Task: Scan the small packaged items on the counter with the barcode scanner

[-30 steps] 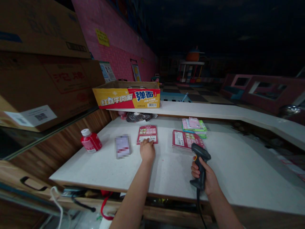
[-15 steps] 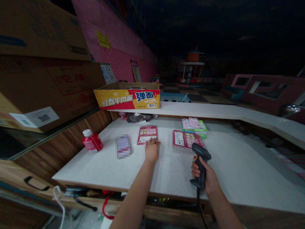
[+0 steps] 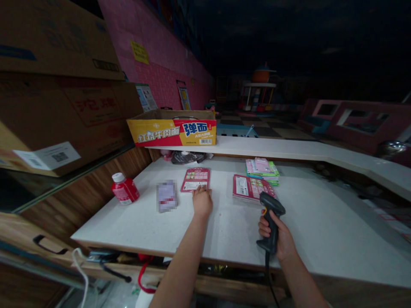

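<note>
My left hand [image 3: 202, 202] rests with its fingertips on the near edge of a flat red packet [image 3: 196, 176], fingers laid out rather than wrapped round it. Closed about its handle, my right hand [image 3: 284, 239] holds a black barcode scanner [image 3: 271, 219] upright, the head tipped forward and a cable running down from the grip. Just behind the scanner lies a stack of similar red packets [image 3: 245, 188], partly covered by the scanner's head. Farther back sits a pile of green and pink packets [image 3: 262, 166].
A red bottle with a white cap [image 3: 124, 189] and a blurred-out item [image 3: 166, 196] stand on the white counter [image 3: 231, 233] at left. An open noodle carton [image 3: 175, 132] sits on the raised ledge [image 3: 272, 146]. Large cardboard boxes [image 3: 99, 124] are stacked at far left.
The single red packet has slid slightly left and turned a little under my left hand, which moved left with it. My right hand and the scanner stay nearly still.
</note>
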Demonstrator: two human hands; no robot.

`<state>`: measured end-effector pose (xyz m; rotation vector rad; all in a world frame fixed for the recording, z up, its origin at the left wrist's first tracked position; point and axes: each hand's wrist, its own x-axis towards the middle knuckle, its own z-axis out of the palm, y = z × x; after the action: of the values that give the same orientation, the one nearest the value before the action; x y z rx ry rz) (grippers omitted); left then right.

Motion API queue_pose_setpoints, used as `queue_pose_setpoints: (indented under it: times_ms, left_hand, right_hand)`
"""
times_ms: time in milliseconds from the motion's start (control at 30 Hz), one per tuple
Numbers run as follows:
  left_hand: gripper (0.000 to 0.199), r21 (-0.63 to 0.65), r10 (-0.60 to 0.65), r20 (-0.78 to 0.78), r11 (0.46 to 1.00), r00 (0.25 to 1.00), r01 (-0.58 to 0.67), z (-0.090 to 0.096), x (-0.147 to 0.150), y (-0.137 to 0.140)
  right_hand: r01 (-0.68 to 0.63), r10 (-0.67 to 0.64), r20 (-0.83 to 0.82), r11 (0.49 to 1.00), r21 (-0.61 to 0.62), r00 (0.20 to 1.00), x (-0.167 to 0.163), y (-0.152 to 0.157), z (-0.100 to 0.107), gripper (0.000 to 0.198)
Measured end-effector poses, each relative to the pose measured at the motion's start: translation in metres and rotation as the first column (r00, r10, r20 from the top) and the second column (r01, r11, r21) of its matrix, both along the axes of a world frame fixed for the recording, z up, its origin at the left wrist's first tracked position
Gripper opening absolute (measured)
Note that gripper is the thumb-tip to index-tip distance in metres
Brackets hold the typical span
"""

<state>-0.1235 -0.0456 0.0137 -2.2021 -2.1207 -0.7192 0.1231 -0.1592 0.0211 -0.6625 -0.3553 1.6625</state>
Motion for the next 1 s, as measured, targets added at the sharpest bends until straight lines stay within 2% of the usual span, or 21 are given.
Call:
queue_pose_setpoints:
  times_ms: [300,433,500,567,667,767,900,1000]
  left_hand:
    - [0.039,-0.022,-0.011,-0.044,1.000,0.999,0.010,0.003,-0.001,0.001]
    - [0.038,0.080,-0.051,-0.009,0.995,0.999,0.052,0.006,-0.001,-0.001]
    - [0.036,0.144,-0.112,0.039,0.984,0.993,0.106,0.009,0.003,-0.002]
    - [0.033,0.154,-0.173,0.106,0.976,0.979,0.156,0.012,0.013,-0.001]
    - [0.029,0.081,-0.179,0.241,0.983,0.954,0.164,0.021,0.039,0.008]
    - [0.025,-0.031,-0.076,0.334,0.995,0.939,0.092,0.033,0.071,0.022]
    - [0.052,-0.154,0.051,0.308,0.988,0.950,-0.003,0.045,0.098,0.042]
    - [0.052,-0.220,0.084,0.301,0.975,0.950,-0.016,0.046,0.099,0.053]
  right_hand:
    - [-0.001,0.001,-0.089,1.000,0.000,0.996,0.002,0.004,-0.005,0.027]
    - [0.010,-0.010,-0.143,1.000,-0.004,0.990,0.002,0.006,-0.006,0.027]
    - [0.009,-0.011,-0.143,1.000,-0.010,0.990,0.002,0.007,-0.006,0.029]
    - [0.012,-0.014,-0.128,1.000,-0.013,0.992,0.001,0.008,-0.006,0.030]
    - [0.021,-0.022,-0.104,1.000,-0.002,0.994,-0.001,0.009,-0.005,0.033]
    - [0.034,-0.033,-0.073,0.999,0.017,0.997,-0.002,0.010,-0.004,0.036]
    - [0.046,-0.045,-0.042,0.998,0.034,0.998,-0.004,0.010,-0.003,0.040]
    - [0.054,-0.052,-0.037,0.998,0.038,0.998,-0.005,0.010,-0.003,0.042]
